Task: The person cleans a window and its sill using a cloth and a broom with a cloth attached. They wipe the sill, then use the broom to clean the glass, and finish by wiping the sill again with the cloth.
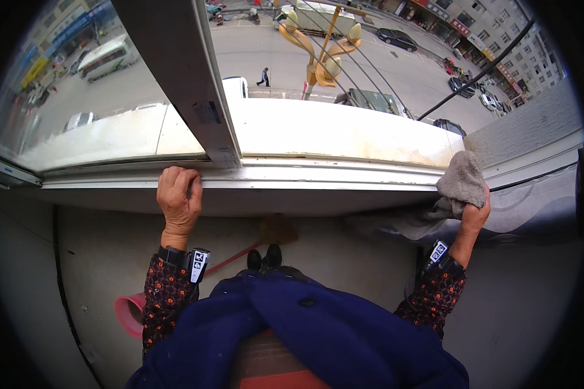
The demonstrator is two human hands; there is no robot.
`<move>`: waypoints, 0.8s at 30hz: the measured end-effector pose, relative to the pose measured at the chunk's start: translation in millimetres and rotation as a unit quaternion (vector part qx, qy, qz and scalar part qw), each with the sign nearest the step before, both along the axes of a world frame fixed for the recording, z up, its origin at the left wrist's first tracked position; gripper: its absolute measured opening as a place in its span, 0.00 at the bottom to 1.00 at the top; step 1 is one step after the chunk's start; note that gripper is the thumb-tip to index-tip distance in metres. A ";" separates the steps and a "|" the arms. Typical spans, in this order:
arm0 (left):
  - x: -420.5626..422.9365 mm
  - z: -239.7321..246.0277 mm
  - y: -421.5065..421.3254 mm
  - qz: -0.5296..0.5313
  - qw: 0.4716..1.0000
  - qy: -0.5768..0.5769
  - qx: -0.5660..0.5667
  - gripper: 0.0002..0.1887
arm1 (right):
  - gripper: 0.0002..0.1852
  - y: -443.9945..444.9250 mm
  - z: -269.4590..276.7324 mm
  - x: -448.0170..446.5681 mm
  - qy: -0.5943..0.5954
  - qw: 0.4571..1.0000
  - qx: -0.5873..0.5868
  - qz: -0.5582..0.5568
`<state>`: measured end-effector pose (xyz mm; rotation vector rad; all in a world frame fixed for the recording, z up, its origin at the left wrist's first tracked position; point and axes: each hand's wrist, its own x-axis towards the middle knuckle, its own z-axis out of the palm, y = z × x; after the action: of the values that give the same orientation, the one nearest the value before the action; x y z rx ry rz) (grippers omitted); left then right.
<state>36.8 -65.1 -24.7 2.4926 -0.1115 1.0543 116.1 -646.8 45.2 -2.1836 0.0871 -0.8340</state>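
Note:
A bunched grey cloth [461, 177] is in my right hand [477, 214]. Part of it stands up over the right end of the white window track [331, 177], and a fold hangs below my fingers. Further left, my left hand [179, 194] has its fingers curled at the inner edge of the track, beside the foot of the sash upright [194, 82]; the fingertips are hidden. Left of that upright is a glass pane [102, 97], while to its right the window stands open above a pale outer ledge [331, 129].
Outside lies a street with a lamp post [328, 44], cables and vehicles; one person [264, 77] walks there. A dark cable [477, 73] slants across the upper right. Near my feet are a broom [277, 228] with a red handle and a pink bucket-like container [126, 313].

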 end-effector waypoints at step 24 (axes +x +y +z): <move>-1.3 3.3 0.2 -0.019 0.999 -0.027 -0.041 0.08 | 0.31 215.9 35.2 -48.3 0.049 0.927 -0.308 0.207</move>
<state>35.5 -64.8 -21.4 2.3803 -0.1285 1.0877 67.8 -430.9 80.4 -2.6816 -0.6509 -0.5470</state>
